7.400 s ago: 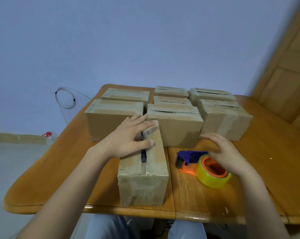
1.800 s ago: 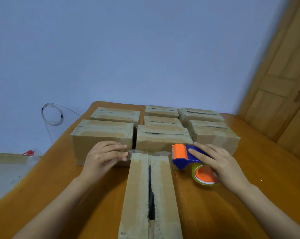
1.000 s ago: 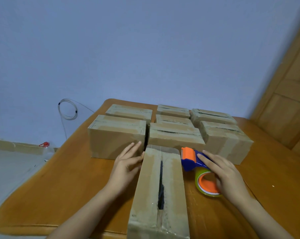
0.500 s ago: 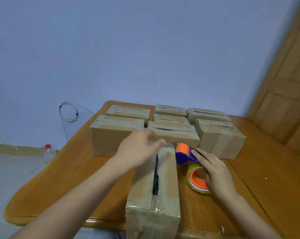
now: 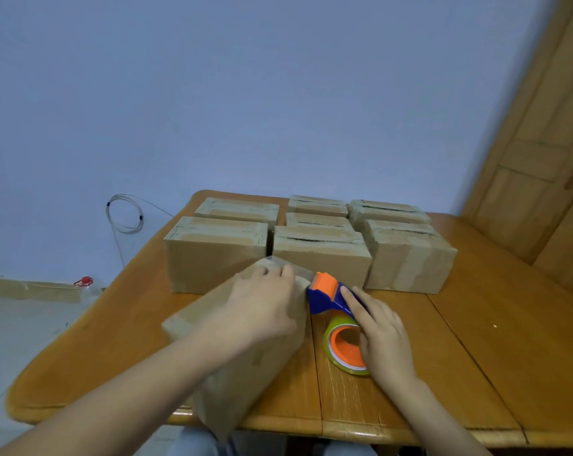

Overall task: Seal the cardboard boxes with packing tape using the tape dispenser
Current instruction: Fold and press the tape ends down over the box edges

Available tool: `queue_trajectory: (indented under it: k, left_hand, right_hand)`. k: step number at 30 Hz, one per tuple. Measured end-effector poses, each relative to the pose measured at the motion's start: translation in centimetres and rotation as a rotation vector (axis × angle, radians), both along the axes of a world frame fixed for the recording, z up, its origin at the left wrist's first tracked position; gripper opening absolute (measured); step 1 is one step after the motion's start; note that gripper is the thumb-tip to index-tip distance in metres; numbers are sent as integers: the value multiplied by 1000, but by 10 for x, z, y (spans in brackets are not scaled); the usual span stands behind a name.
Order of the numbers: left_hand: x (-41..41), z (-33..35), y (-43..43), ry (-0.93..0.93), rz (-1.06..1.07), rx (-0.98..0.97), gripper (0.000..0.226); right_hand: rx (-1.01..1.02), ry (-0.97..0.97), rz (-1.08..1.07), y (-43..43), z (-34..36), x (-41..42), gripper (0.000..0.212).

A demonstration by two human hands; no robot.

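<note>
The near cardboard box (image 5: 242, 380) lies skewed and motion-blurred at the table's front edge, its top seam hidden under my arm. My left hand (image 5: 262, 311) lies over its top, fingers curled over the far end, where a strip of clear tape shows. Just right of the box is the tape dispenser (image 5: 326, 292), blue with an orange head, holding a yellowish tape roll (image 5: 344, 352) on an orange core. My right hand (image 5: 383, 337) holds the dispenser on the table, index finger along the blue handle and the other fingers round the roll.
Several more cardboard boxes (image 5: 321, 258) stand in rows at the back of the wooden table (image 5: 476, 357), some with open top seams. A wooden door (image 5: 548, 159) is at the right. A coiled cable (image 5: 123, 213) hangs on the wall at the left.
The near box has swung out of line and now lies skewed and blurred. My left hand has shifted along its top to the far end. My right hand stays on the dispenser.
</note>
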State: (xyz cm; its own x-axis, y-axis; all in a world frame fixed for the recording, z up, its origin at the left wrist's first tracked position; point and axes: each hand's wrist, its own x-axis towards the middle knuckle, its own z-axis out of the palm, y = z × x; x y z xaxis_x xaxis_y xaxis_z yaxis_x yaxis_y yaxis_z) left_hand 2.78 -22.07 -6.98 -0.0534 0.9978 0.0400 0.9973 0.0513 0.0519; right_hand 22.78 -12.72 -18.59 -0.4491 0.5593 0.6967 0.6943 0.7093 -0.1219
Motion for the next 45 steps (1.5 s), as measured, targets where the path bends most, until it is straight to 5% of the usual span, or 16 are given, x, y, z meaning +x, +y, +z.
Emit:
queue_trajectory:
  k: [5, 11, 32, 45]
  left_hand:
    - [-25, -5, -2, -16, 1, 91, 35]
    - [-34, -18, 9, 43, -21, 64, 71]
    - [-34, -20, 12, 107, -23, -74, 62]
    - [-32, -16, 12, 119, -19, -100, 61]
  right_hand:
    - [-5, 56, -24, -17, -7, -25, 99]
    - [-65, 19, -27, -23, -1, -35, 106]
    - [-271, -198, -43, -40, 15, -8, 112]
    - [-398, -368, -47, -45, 46, -19, 88]
